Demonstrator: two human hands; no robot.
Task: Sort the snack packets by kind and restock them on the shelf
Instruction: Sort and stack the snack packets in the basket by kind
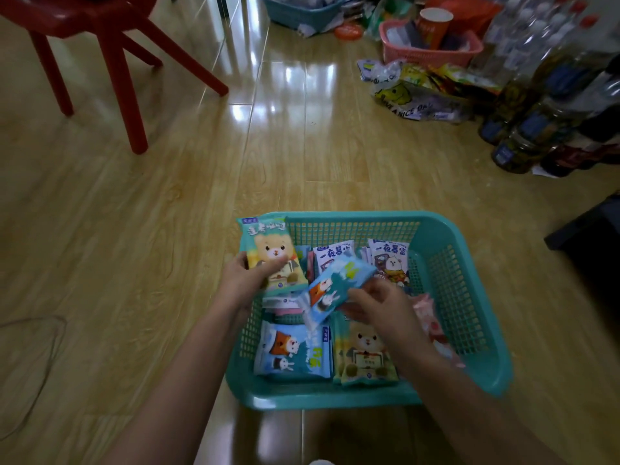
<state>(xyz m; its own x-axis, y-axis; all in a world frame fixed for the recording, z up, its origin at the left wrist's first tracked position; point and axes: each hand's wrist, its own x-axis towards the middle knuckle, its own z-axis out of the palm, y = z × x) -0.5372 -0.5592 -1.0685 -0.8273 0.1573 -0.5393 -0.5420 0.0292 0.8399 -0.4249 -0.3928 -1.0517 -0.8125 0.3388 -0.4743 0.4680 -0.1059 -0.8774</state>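
A teal basket [318, 399] is sitting on the wooden floor, and both hands are working over it. The left hand [240, 280] is gripping one bear packet [271, 250], thumb across its face and fingers curled behind, holding it upright above the basket's far left corner. The right hand [379, 303] is pinching one blue fox-and-rabbit packet [335, 283] by its end, tilted over the middle of the basket and motion-blurred.

Inside, packets are lying grouped by kind. A blue pile [292, 354] of the same fox-and-rabbit sort is resting in the near left corner, one face showing on top. Just beside it, along the near edge, a bear pile [364, 357] is lying flat. Two white packets [389, 260] are standing against the far wall, side by side. Pink packets [432, 317] are lying along the right edge; the right arm is covering them and they are blurred, so perhaps two or three, though I cannot count them.

Further off, one red chair [110, 45] is standing at far left, one pink basket [432, 52] is holding an orange cup [434, 25], and many bottles [536, 95] are crowding the right.
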